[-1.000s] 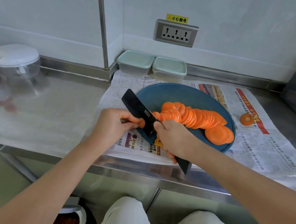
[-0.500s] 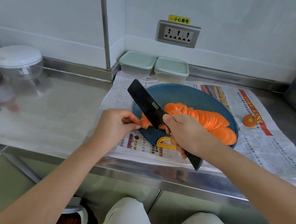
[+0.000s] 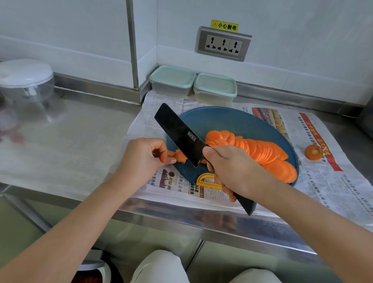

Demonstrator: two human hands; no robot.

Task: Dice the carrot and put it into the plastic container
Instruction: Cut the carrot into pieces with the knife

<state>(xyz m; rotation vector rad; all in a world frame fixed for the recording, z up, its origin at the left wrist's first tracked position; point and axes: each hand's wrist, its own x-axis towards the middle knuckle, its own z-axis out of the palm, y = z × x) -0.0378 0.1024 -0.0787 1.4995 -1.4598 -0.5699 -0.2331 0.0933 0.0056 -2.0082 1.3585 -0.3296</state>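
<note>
Carrot (image 3: 260, 152) sliced, not yet diced.
Right hand (image 3: 235, 169) gripped knife (image 3: 179, 131), left hand (image 3: 141, 159) pinched carrot stub (image 3: 180, 156) at plate's (image 3: 240, 121) eight o'clock; plastic containers (image 3: 172, 80) sat lidded.

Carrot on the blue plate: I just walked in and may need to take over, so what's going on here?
A person is slicing it. The right hand grips a black knife, its blade beside a small carrot stub that the left hand pinches at the plate's left edge. A row of slices lies across the plate; nothing is diced yet. Both containers at the back have their lids on.
</note>
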